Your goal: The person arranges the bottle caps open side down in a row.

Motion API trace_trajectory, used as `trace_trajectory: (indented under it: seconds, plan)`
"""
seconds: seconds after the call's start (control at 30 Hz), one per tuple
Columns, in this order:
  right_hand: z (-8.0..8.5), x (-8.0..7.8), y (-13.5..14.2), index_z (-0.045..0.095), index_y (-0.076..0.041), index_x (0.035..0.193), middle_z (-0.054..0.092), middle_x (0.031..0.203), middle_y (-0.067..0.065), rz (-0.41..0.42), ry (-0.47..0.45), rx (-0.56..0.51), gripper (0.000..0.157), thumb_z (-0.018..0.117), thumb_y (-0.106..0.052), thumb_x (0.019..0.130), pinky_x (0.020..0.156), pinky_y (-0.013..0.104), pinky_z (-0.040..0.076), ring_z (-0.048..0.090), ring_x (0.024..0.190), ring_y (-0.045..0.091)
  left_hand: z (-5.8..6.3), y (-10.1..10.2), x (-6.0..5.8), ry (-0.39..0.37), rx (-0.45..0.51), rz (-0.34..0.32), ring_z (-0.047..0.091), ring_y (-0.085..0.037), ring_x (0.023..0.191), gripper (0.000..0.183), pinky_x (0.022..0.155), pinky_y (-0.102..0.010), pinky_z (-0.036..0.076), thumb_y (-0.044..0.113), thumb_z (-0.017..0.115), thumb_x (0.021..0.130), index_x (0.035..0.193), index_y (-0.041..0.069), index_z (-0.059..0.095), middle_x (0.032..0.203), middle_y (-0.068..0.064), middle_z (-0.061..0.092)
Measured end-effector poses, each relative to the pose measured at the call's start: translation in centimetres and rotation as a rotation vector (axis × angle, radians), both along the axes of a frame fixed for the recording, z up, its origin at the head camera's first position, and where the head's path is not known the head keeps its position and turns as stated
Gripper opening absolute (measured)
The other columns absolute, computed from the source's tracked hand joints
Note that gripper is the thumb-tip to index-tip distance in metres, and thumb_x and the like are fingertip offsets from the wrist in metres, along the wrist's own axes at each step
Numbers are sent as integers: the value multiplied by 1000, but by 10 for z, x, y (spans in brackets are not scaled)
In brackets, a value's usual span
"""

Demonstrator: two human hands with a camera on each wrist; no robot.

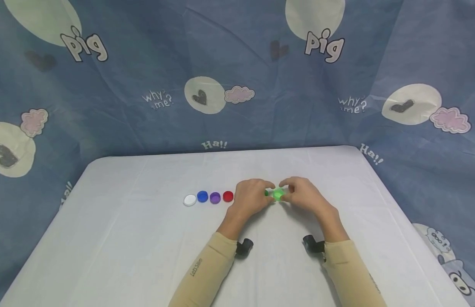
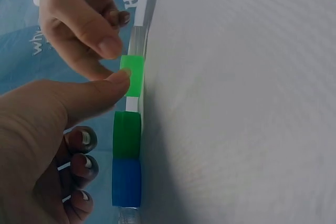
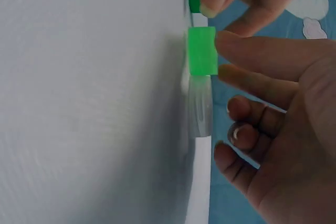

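This is looking like a makeshift filming corner, the building around it staying hidden. A white-covered table [image 1: 126,251] is standing with a blue printed cloth [image 1: 237,47] hanging behind it and along its left and right sides, showing pink clouds, hearts and the words "pig" and "Why me?". Over the table's near half, small black cameras [image 1: 245,247] are jutting from a person's sleeves [image 1: 207,266].

A white table [image 1: 137,251] fills the head view's lower half; mid-frame sit a white cap [image 1: 189,200], blue cap [image 1: 202,196], purple cap [image 1: 215,198], red cap [image 1: 228,196], dark green cap [image 2: 127,136], light green cap [image 1: 278,194]; also a clear piece [image 3: 200,108].
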State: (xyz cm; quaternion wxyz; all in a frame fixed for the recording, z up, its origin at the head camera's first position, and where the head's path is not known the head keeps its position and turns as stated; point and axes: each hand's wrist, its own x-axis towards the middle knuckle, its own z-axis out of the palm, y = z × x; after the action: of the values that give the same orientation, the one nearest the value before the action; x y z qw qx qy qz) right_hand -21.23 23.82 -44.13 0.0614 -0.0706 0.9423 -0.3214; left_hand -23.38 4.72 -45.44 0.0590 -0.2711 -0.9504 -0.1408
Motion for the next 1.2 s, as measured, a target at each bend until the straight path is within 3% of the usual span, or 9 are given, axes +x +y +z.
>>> trace_trajectory:
  seconds: [0.23, 0.53, 0.8, 1.2]
  plan:
    - [-2, 0, -4, 75, -7, 109, 63, 84, 5, 13, 4, 80, 30, 76, -18, 81, 62, 30, 43, 52, 74, 19, 0, 1, 0, -24, 6, 3, 67, -5, 89, 31, 67, -29, 52, 42, 79, 82, 111, 33, 76, 106, 14, 75]
    - [-5, -2, -6, 74, -10, 114, 62, 82, 3, 29, 1, 81, 34, 76, -22, 82, 61, 30, 42, 50, 73, 18, -3, 0, -2, -14, 1, 18, 58, -5, 72, 20, 60, -27, 46, 40, 79, 81, 100, 34, 78, 85, 15, 72]
    - [-5, -2, -6, 74, -10, 114, 64, 86, 4, 20, -13, 77, 35, 78, -24, 82, 62, 30, 43, 52, 75, 18, -4, -1, -1, -22, 14, 28, 53, -7, 67, 22, 58, -27, 42, 42, 82, 77, 95, 30, 78, 77, 13, 70]
    - [-5, -1, -6, 75, -11, 112, 61, 83, 3, 41, 0, 65, 34, 79, -21, 80, 64, 30, 42, 50, 75, 18, -5, 0, -1, -37, 16, 5, 54, -7, 68, 20, 60, -29, 44, 41, 79, 81, 98, 32, 79, 78, 16, 70]
